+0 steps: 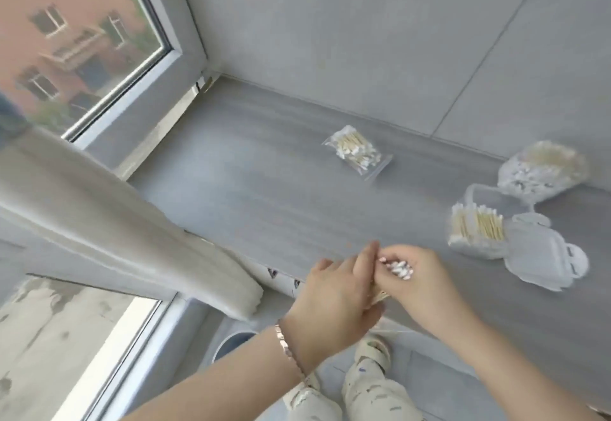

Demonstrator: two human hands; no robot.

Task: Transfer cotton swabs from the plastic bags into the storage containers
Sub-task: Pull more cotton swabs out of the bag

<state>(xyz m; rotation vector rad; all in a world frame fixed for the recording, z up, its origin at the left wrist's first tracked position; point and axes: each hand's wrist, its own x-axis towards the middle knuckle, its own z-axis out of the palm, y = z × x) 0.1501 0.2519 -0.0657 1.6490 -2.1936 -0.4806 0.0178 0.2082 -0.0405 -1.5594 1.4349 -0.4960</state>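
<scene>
My right hand (420,281) grips a bundle of cotton swabs (400,269), white tips up, over the near edge of the grey sill (251,195). My left hand (337,301), a bracelet on its wrist, touches the same bundle from the left; whether a plastic bag is still around the swabs is unclear. A sealed plastic bag of swabs (355,151) lies farther back on the sill. To the right stands an open clear container (476,230) full of swabs, its hinged lid (542,255) lying open. Behind it sits a round container (542,169) packed with swabs.
A window frame (165,66) closes the sill's left end and a grey wall (363,40) runs behind it. An open window sash (132,222) juts out at the left. Below the sill are my legs and a pale round bin (234,344).
</scene>
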